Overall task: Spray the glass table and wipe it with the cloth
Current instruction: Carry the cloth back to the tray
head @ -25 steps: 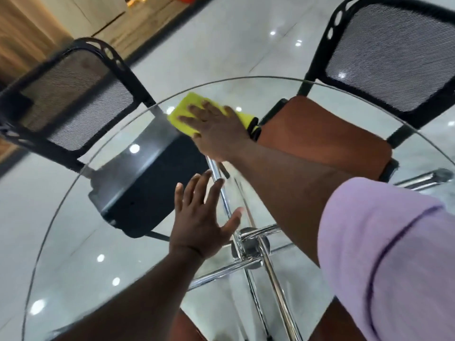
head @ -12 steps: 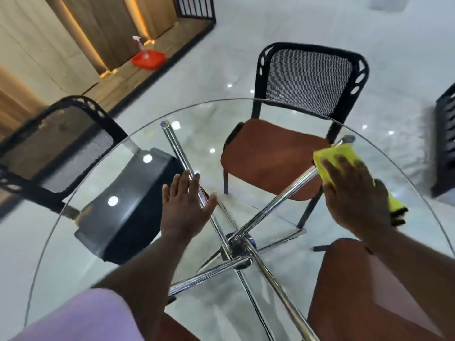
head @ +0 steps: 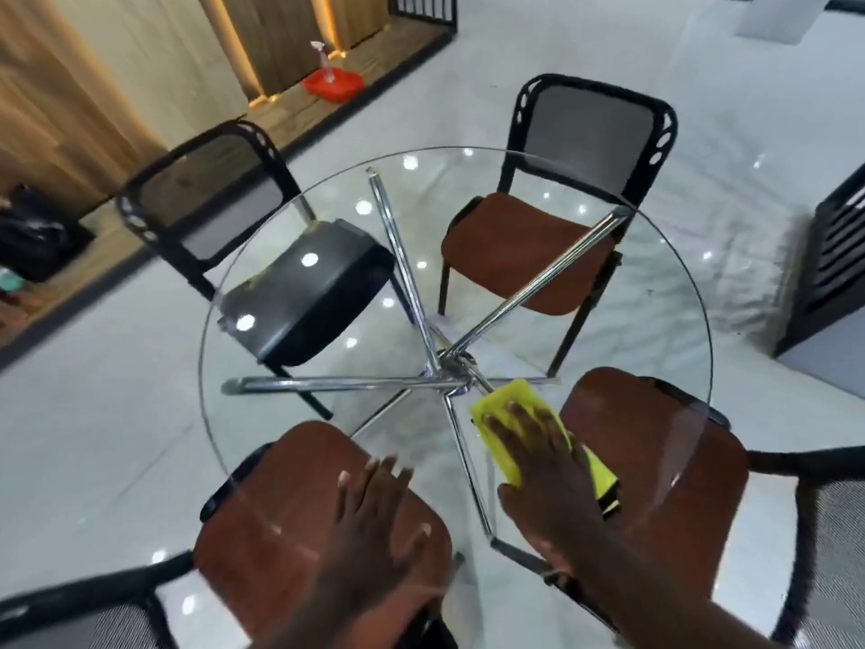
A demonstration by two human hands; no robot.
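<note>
Glass counter (head: 646, 292): round, clear top on crossed chrome legs joined at a central hub. Yellow cloth (head: 508, 409): folded, lying flat on the glass just near-right of the hub, partly covered. Spray bottle (head: 323, 63): clear, standing upright in a red tray on the far wooden ledge, well apart from the counter.
</note>
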